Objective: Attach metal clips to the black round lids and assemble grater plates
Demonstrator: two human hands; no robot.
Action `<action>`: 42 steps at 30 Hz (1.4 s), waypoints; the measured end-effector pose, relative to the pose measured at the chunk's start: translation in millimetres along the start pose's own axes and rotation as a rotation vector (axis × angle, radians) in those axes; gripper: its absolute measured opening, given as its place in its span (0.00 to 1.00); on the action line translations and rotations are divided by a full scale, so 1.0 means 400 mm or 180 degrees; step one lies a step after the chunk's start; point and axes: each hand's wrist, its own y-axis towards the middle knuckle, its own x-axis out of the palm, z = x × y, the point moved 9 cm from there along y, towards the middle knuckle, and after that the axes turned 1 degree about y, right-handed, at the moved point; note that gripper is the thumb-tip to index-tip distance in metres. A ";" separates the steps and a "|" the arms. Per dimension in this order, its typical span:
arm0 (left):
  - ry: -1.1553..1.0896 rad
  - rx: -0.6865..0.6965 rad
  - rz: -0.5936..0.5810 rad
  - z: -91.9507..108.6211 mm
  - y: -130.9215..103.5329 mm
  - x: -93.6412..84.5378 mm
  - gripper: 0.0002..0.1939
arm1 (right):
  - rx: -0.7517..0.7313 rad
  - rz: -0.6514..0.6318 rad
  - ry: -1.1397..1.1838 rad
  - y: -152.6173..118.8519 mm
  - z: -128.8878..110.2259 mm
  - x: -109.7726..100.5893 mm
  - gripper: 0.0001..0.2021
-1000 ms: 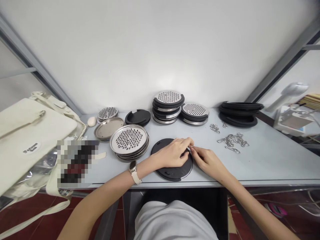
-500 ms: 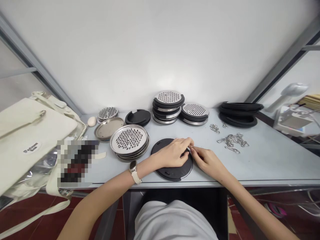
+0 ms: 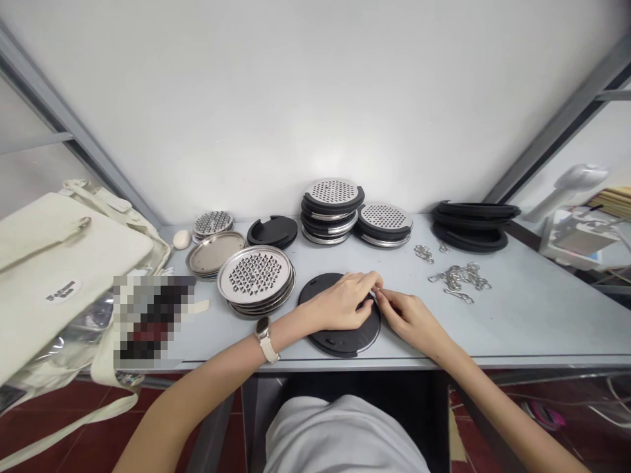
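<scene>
A round black disc [image 3: 340, 338] lies flat at the table's front edge. Across its top rests my left hand [image 3: 348, 302], fingers curled toward the disc's right rim. My right hand [image 3: 401, 315] is at that same rim, its thumb and forefinger pinched against the left fingertips. Whatever lies between the fingertips is too small to make out. Left of the disc is a stack of round metal grater plates [image 3: 256, 276]. To the right, several metal clips [image 3: 461, 279] lie in a loose heap.
Behind stand stacked graters with black rims [image 3: 331, 210], another such stack [image 3: 384, 223], a black ring-edged disc [image 3: 272, 231] and black rings [image 3: 473, 226]. Plain metal plates [image 3: 215, 253], an egg-shaped object [image 3: 181, 239] and a cream bag [image 3: 64, 263] are on the left.
</scene>
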 end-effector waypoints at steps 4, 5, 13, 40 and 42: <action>0.0031 -0.0020 -0.0002 -0.002 0.000 0.002 0.15 | 0.0012 -0.0005 -0.0015 0.001 -0.001 0.001 0.18; 0.0034 -0.0029 -0.0002 -0.003 0.000 0.003 0.15 | 0.0008 -0.0004 -0.0015 0.001 -0.001 0.001 0.18; 0.0044 -0.0028 -0.0014 -0.001 0.001 0.001 0.15 | -0.0004 -0.0036 -0.0026 0.000 0.002 0.002 0.18; -0.0004 -0.0014 0.0000 0.002 -0.002 -0.002 0.15 | 0.0088 0.0033 0.0284 0.003 0.009 0.000 0.17; 0.0010 -0.0011 0.0006 0.003 -0.003 -0.002 0.15 | 0.0094 0.0051 0.0326 0.002 0.009 -0.002 0.17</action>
